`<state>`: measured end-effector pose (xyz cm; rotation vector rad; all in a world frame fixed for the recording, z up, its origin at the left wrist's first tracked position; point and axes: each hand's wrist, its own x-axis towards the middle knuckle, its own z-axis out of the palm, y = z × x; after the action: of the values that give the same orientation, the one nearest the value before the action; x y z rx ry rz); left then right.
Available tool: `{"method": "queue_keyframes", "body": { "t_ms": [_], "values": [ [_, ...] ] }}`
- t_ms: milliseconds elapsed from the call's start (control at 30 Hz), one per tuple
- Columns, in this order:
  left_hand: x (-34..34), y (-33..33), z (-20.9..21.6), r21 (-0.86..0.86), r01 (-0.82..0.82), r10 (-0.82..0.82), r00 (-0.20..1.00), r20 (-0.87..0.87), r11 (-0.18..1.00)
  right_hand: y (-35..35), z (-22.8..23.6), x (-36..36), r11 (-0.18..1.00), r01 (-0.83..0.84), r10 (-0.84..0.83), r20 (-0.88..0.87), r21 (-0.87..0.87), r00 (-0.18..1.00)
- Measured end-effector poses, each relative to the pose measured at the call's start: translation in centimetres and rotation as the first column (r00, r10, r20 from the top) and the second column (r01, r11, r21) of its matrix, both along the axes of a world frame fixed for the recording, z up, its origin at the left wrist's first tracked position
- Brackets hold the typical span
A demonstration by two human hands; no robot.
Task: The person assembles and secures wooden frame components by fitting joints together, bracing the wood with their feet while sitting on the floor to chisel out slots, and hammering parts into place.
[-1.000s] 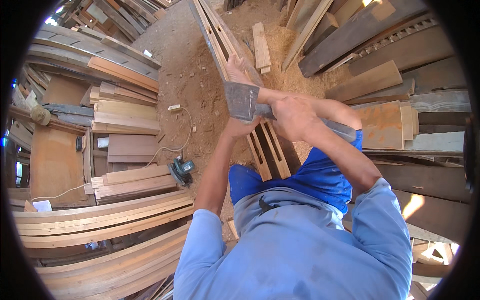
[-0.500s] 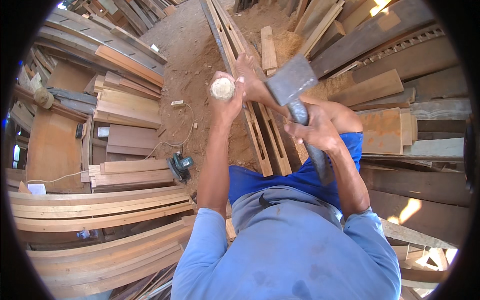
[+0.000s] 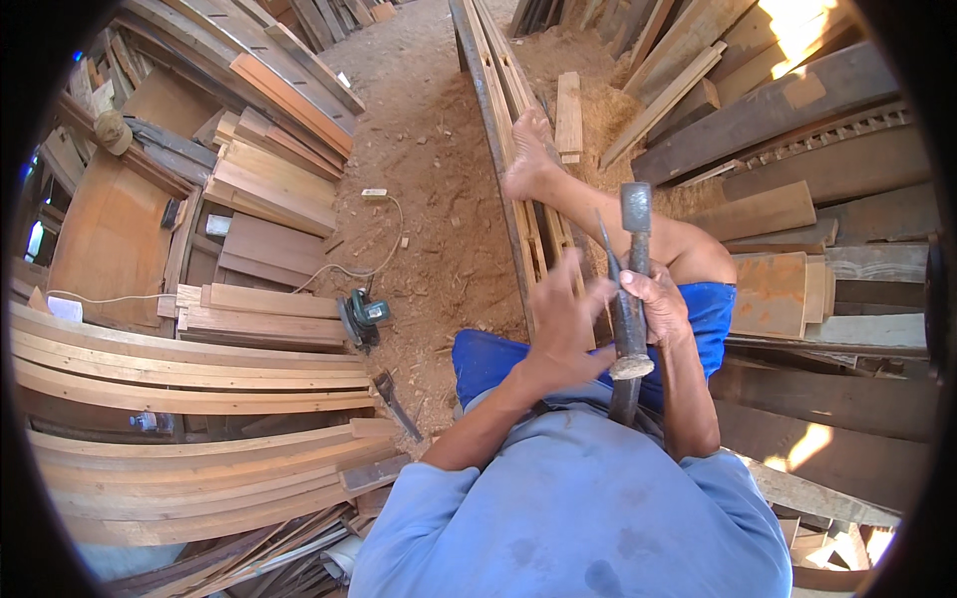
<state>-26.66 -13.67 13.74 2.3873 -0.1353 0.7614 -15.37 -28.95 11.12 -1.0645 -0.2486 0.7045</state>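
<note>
Head view: long pale timbers (image 3: 521, 227) slotted, remainder unclear. Right hand (image 3: 662, 307) clasps grey metal hammer (image 3: 636, 211), dark pointed chisel (image 3: 628, 334); left hand (image 3: 560, 324), fingers spread

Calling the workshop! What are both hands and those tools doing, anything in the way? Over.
Right hand gripping hammer and chisel together. Left hand open, blurred, close beside. Bare foot on slotted timbers, partly covering them.

Hammer (image 3: 635, 209) in right grip (image 3: 662, 307), beams (image 3: 489, 100) ahead, power tool (image 3: 365, 312) left, boards (image 3: 768, 213) right
</note>
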Motion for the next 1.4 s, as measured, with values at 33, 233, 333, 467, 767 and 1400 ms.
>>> {"method": "queue_keyframes", "body": {
  "t_ms": [33, 233, 333, 467, 767, 1400],
  "values": [
    [-0.1, 1.2, -3.7, -0.111, -0.115, 0.115, 0.993, -0.005, 0.987, 0.1, 1.8, -0.6, 0.997, -0.009, 0.008, -0.01, -0.076, 1.0],
    [1.5, 3.6, -21.9, -0.454, -0.387, 0.091, 0.831, -0.549, 0.802, 0.8, 5.0, -3.5, 0.996, 0.081, -0.074, 0.15, -0.039, 0.986],
    [2.2, 3.4, -20.2, -0.329, -0.381, 0.082, 0.751, -0.655, 0.864, 0.5, 6.2, -4.0, 0.996, 0.04, -0.022, 0.212, -0.079, 0.977],
    [2.5, 2.6, -19.5, -0.305, -0.38, 0.068, 0.714, -0.696, 0.873, 1.4, 9.8, -5.6, 0.999, 0.05, -0.04, 0.328, -0.022, 0.944],
    [-0.3, 3.8, -18.9, -0.472, -0.183, -0.186, 0.753, -0.631, 0.862, 2.9, 14.9, -4.6, 0.993, -0.01, -0.031, 0.35, 0.115, 0.936],
    [-1.0, 49.6, -16.2, -0.944, -0.121, -0.213, 0.958, -0.192, 0.307, 38.4, 10.6, 2.2, 0.675, -0.209, 0.594, 0.354, -0.707, 0.723]
  ]
}}
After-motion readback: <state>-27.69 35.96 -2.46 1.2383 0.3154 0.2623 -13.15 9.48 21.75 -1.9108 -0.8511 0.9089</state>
